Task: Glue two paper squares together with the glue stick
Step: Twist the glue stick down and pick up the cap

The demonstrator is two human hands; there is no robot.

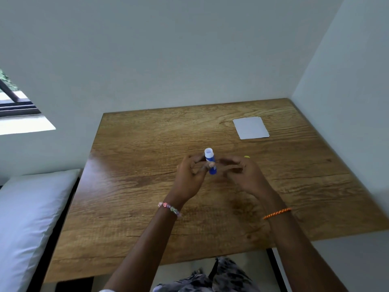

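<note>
Plainly the glue stick [211, 163] is light, rigid and smooth, best held round its blue barrel; the left hand [189, 178] pinches it upright above the table [136, 186]. Just beside it, the right hand [242, 171] curls, its grip unclear. Thin, floppy paper squares [251, 127] lie well apart, far right.

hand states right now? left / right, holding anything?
Left hand: pinching the blue glue stick, held upright, cap off.
Right hand: fingers curled beside the stick; a yellow bit shows behind it, but whether it holds anything cannot be told.
</note>
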